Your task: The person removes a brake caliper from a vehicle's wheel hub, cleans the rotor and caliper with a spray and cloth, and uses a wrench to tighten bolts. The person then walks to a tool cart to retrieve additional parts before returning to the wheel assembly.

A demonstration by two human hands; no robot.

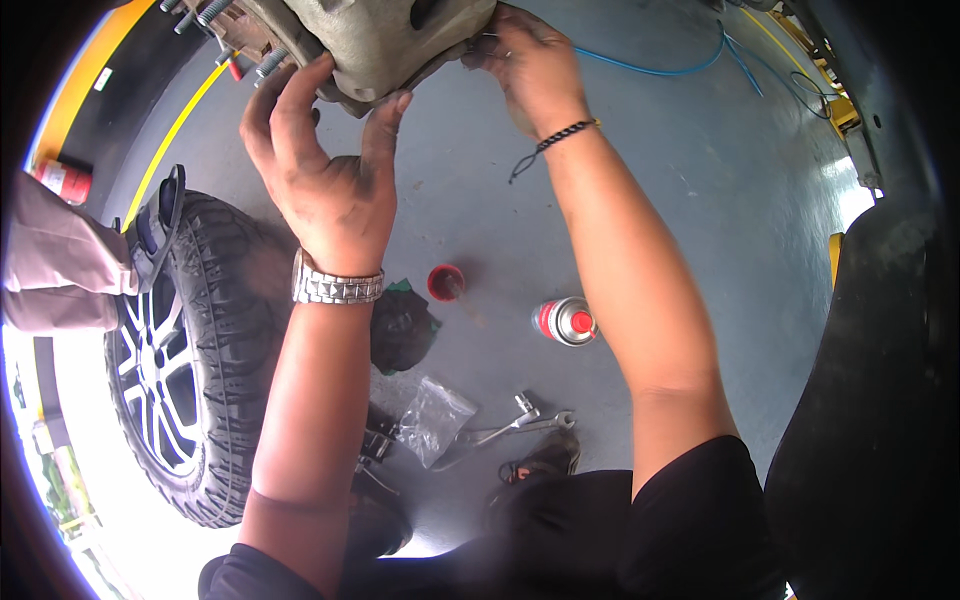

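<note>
At the top edge, a grey metal brake caliper (385, 45) sits beside a rusty hub with several threaded wheel studs (272, 62). My left hand (325, 165), wearing a steel watch, grips the caliper's lower left, fingers at its side and thumb on its bottom edge. My right hand (530, 75), with a dark braided cord at the wrist, closes around the caliper's right end. Its fingertips are partly hidden behind the metal. Both arms reach up and forward, and the caliper's top is cut off by the frame.
On the grey floor lie a red cup (445, 282), a spray can (568, 322), a dark cloth (402, 328), a clear plastic bag (436, 420), a ratchet (510, 425) and a wrench (555, 420). A wheel (200, 350) stands left, near a person's trouser leg (65, 260). A blue hose (660, 72) runs far right.
</note>
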